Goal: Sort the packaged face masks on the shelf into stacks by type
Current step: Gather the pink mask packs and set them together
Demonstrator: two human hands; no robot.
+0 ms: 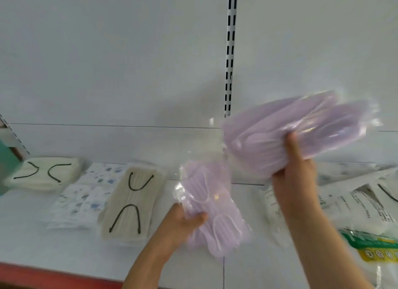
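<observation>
My left hand (185, 222) grips a clear pack of lilac masks (213, 211) low over the white shelf (53, 245), near its middle. My right hand (295, 170) holds a thicker bundle of lilac mask packs (301, 125) raised above the shelf at the right, blurred by motion. On the shelf to the left lie a beige mask pack with black ear loops (131, 202), a white pack with blue print (86, 194) and a cream pack with black loops (45, 174).
A pile of white printed mask packs (353, 200) lies at the right, with a green and yellow package (374, 247) in front. A slotted upright (230, 51) runs up the back panel. The shelf has a red front edge (43, 275). A teal box (6, 168) stands far left.
</observation>
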